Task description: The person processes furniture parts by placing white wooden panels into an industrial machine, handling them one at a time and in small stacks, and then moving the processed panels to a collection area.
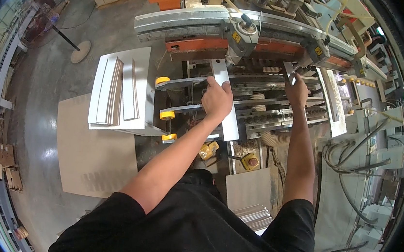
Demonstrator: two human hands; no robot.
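Note:
My left hand is closed at the left edge of a narrow white board, its thumb resting on the top face. The board lies lengthwise across the machine's metal rails, its far end near a clamp. Farther right, my right hand reaches over the machine bed with its fingers curled together. They meet at a narrow grey piece below a second clamp; what exactly they grip is partly hidden. Another white strip, dusted with chips, lies right of that hand.
Stacked white strips lie on a white-topped stand at left. Yellow rollers cap the rail ends. A beam spans the far side. Near me are a yellow box with a red button, a corrugated hose and cables.

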